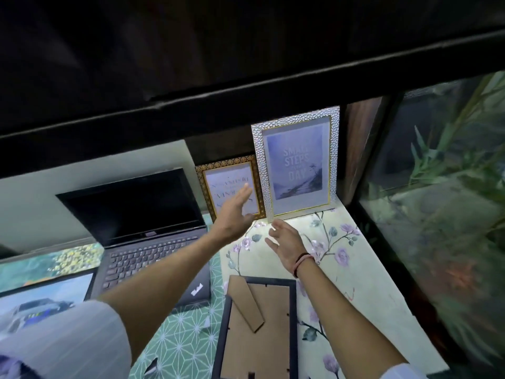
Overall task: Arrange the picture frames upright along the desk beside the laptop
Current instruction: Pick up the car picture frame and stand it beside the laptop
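A tall silver frame [296, 160] with a purple print stands upright against the back wall at the right. Beside it, a smaller gold-patterned frame [210, 176] stands upright, right of the open black laptop [142, 214]. My left hand [235, 212] is open, fingers spread in front of the gold frame's glass. My right hand [287, 242] is open just below the silver frame, holding nothing. A black frame [259, 332] lies face down near me, its cardboard back and stand showing.
A glass aquarium [437, 173] with green plants borders the desk at the right. A dark shelf [246, 77] overhangs the back. Another picture [46, 299] lies at the left near the laptop. The desk [349, 269] has floral and green geometric covering.
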Demonstrator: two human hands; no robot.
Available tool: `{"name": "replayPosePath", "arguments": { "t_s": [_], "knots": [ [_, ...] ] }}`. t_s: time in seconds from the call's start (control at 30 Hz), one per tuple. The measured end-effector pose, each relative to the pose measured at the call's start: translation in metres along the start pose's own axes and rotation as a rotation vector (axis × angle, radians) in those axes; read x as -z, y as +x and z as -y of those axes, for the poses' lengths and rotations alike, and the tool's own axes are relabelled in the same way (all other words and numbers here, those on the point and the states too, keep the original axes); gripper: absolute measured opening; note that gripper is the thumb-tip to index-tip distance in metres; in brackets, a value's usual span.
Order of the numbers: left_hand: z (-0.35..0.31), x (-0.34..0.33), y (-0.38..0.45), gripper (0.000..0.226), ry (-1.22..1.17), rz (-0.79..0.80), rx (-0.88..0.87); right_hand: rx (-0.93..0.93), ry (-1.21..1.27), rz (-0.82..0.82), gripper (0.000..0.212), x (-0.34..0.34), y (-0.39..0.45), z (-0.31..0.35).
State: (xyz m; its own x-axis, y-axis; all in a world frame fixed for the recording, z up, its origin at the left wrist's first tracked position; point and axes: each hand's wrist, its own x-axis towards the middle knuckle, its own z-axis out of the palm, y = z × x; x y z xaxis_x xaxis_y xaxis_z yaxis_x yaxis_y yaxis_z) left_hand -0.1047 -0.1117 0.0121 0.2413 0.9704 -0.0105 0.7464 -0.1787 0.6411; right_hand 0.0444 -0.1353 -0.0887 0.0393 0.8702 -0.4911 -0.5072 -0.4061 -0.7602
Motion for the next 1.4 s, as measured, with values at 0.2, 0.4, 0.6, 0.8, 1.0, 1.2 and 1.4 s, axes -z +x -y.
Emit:
{"name": "replayPosePath", "arguments": {
  "t_s": [0.2, 0.4, 0.6, 0.8, 1.0, 1.2, 1.4],
  "knots": [
    [0.03, 0.035, -0.062, 0.076, -0.337, -0.026, 0.221, 0.13, -0.318, 0.087, 0.047, -0.051, -0.042, 0.004],
    [0.07, 0.084, -0.107, 0.045, -0.645, -0.135, 0.285, 0.097, -0.344, 0.109, 0.044, -0.128, -0.074, -0.002],
    [0.17, 0.144, -0.167, 0.046, -0.772, -0.23, 0.411, 0.095, -0.504, 0.144, 0.016, -0.238, -0.104, -0.055],
    [0.34, 0.216, -0.239, 0.049, -0.738, -0.351, 0.581, -0.033, -0.615, 0.169, 0.012, -0.37, -0.128, -0.172],
    [0.471, 0.281, -0.317, 0.015, -0.405, -0.377, 0.755, -0.149, -1.075, 0.046, 0.028, -0.443, -0.123, -0.287],
    [0.551, 0.299, -0.345, 0.033, -0.047, -0.231, 1.021, -0.151, -1.375, -0.152, 0.039, -0.457, -0.135, -0.335],
    [0.583, 0.296, -0.36, 0.023, -0.083, -0.211, 1.105, -0.121, -1.443, -0.273, 0.04, -0.455, -0.127, -0.353]
  ]
}}
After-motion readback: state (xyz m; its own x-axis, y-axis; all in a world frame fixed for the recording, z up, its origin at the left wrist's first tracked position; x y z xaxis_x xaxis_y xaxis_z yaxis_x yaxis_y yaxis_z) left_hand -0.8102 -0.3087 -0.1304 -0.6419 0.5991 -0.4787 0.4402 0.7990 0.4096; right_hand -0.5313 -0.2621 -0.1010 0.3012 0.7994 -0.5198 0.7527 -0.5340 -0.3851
